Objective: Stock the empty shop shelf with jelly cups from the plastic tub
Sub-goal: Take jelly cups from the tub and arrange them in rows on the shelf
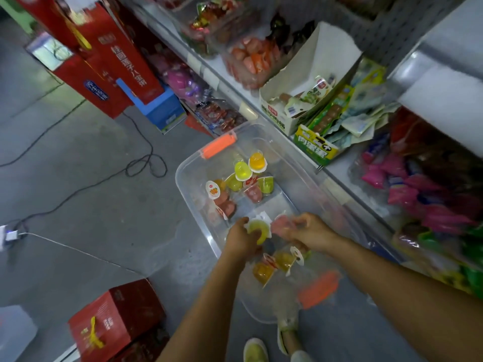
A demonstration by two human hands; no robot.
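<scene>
Here, head view only: the picking step was in hand. The left hand [241, 240] curled round a yellow-green jelly cup [257, 229]. The right hand [311, 232] pinched a pink jelly cup [281, 226], somewhat blurred. Both hands were low inside the clear plastic tub [183, 176], which sat on the floor just beside the shelving. More loose jelly cups [243, 178] lay at the tub's far end and under the wrists. Next move probably called for lifting both cups over the rim and up right to the bare white shelf [441, 100].
</scene>
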